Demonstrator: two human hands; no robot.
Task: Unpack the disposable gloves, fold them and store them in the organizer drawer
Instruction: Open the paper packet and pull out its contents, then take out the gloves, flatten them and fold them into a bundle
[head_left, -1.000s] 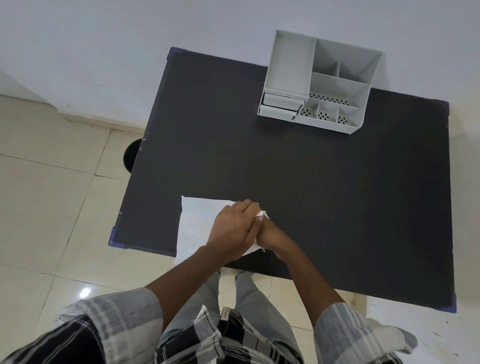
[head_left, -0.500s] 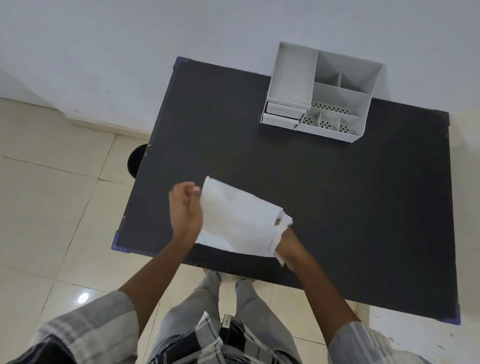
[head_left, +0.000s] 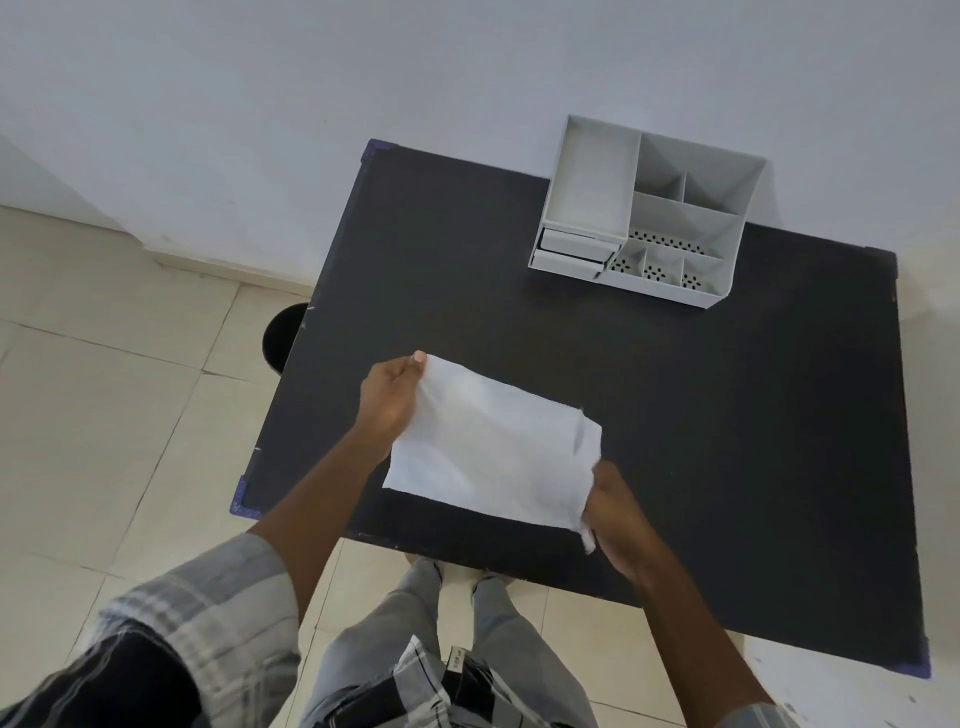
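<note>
A white, thin sheet-like glove packet (head_left: 488, 447) is stretched out just above the near part of the black table (head_left: 727, 415). My left hand (head_left: 387, 402) pinches its far-left corner between thumb and fingers. My right hand (head_left: 615, 512) grips its near-right edge, where the material bunches up. At the table's far edge stands the grey organizer (head_left: 644, 208) with several open compartments. Its two small drawers (head_left: 571, 252) at the front left appear pushed in.
The table stands against a white wall. A dark round bin (head_left: 280, 338) sits on the tiled floor beside the table's left edge. My legs and feet are under the near edge.
My hands were together over the white packet a second ago. They have moved apart, lifting it off the table's near-left edge and spreading it flat between them.
</note>
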